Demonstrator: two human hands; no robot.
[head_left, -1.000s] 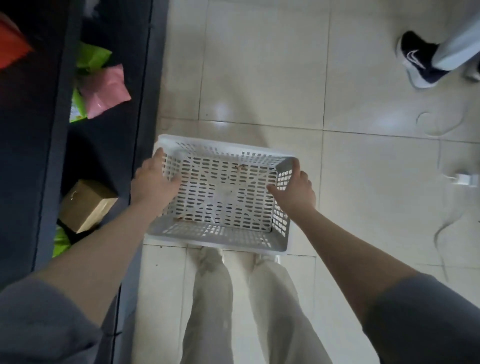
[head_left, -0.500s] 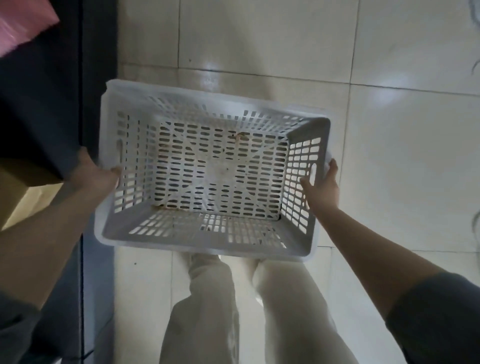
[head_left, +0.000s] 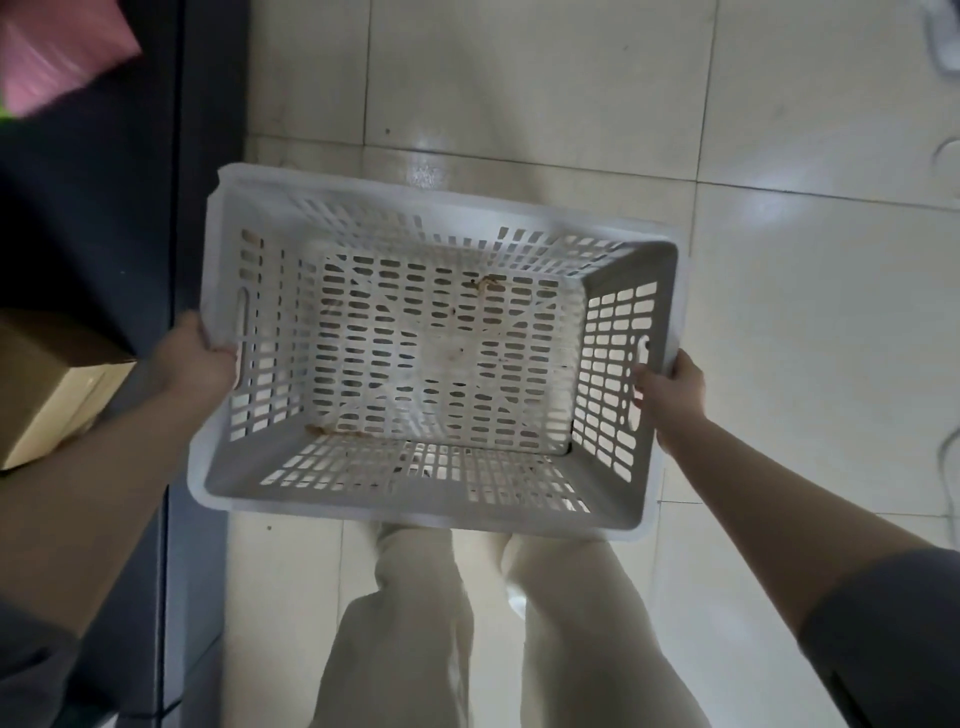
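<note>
A white perforated plastic basket (head_left: 415, 499) is held in the air above the tiled floor, in front of my legs. It holds nothing but a few brown stains on its bottom. My left hand (head_left: 195, 358) grips the rim of its left side, thumb over the edge near the handle slot. My right hand (head_left: 672, 389) grips the rim of its right side, with fingers curled through the handle slot.
A dark shelf unit (head_left: 104, 218) stands along the left, with a pink bag (head_left: 57, 47) on top and a cardboard box (head_left: 47, 384) lower down. Glossy pale floor tiles (head_left: 805, 312) spread to the right. My legs in light trousers (head_left: 467, 623) are below the basket.
The basket has come up from the floor and closer to the camera. Both hands still hold its sides. The view has tilted down, and the other person's shoe is out of sight.
</note>
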